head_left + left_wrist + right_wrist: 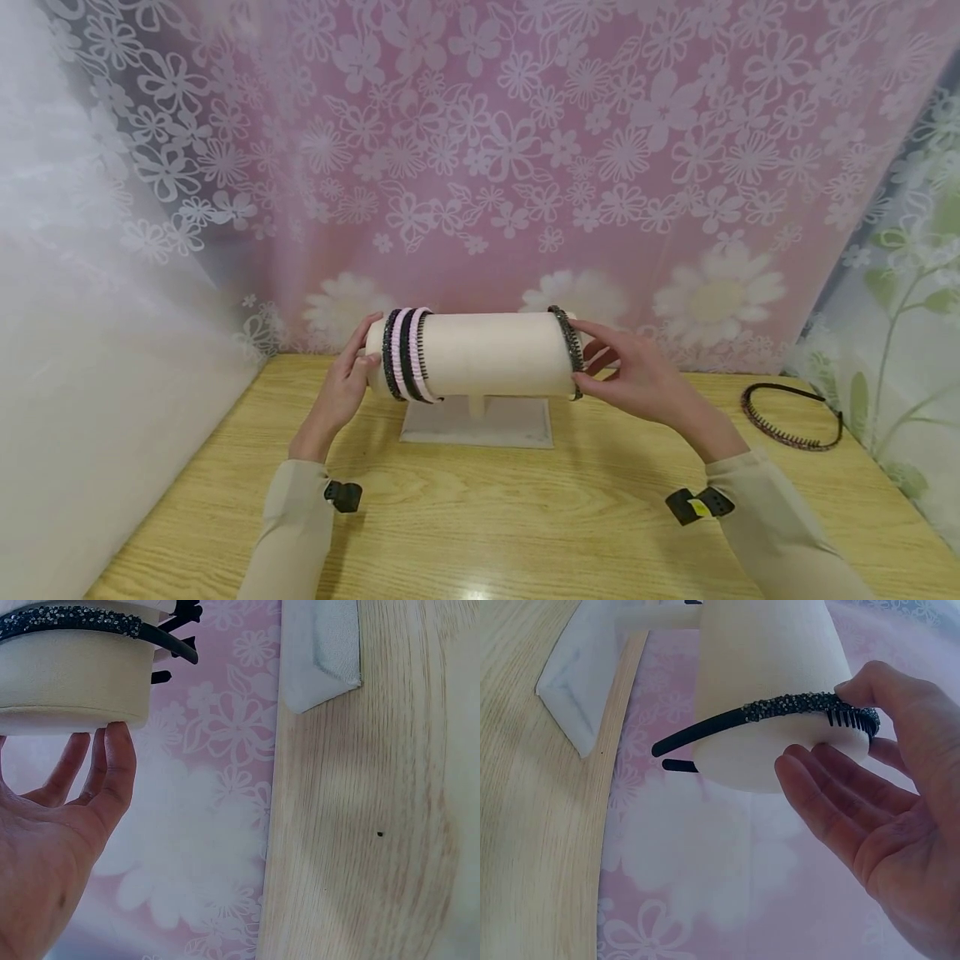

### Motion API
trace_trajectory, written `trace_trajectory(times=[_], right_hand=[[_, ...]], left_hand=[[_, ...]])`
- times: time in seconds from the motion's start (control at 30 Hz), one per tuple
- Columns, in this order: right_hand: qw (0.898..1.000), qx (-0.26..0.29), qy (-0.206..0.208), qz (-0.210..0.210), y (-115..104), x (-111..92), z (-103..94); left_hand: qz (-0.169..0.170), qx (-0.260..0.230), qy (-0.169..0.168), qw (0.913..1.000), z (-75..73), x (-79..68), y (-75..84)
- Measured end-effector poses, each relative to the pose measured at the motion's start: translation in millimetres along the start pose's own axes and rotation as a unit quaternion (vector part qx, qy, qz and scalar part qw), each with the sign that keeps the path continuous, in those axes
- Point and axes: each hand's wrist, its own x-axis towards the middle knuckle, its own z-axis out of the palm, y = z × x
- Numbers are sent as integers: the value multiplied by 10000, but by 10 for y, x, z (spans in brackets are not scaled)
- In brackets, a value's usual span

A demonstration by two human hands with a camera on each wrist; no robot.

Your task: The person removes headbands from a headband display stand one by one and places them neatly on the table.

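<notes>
A cream cylindrical headband display stand (491, 354) lies horizontal on its post above a pale base (476, 423). Several black and pink headbands (408, 354) sit side by side around its left part. My left hand (347, 387) holds the roll's left end, fingertips against the end in the left wrist view. At the right end, my right hand (637, 371) pinches a dark beaded headband (791, 705) with comb teeth. Its thumb presses the beaded band in the right wrist view, while other fingers are by the roll's end face. The band's tips point toward the base side.
Another beaded headband (791, 433) with teeth lies on the wooden table (480, 517) at the right. A pink floral curtain (480, 167) hangs behind the table. White sheeting (97, 333) borders the left, and a leaf-patterned curtain (907, 333) the right.
</notes>
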Motion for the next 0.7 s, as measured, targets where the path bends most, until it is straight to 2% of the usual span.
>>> trace_trajectory(times=[0.7], right_hand=[[9988,358,298,-144,12,-78,1]], left_hand=[[-56,-7,-6,10000,5,-8,22]])
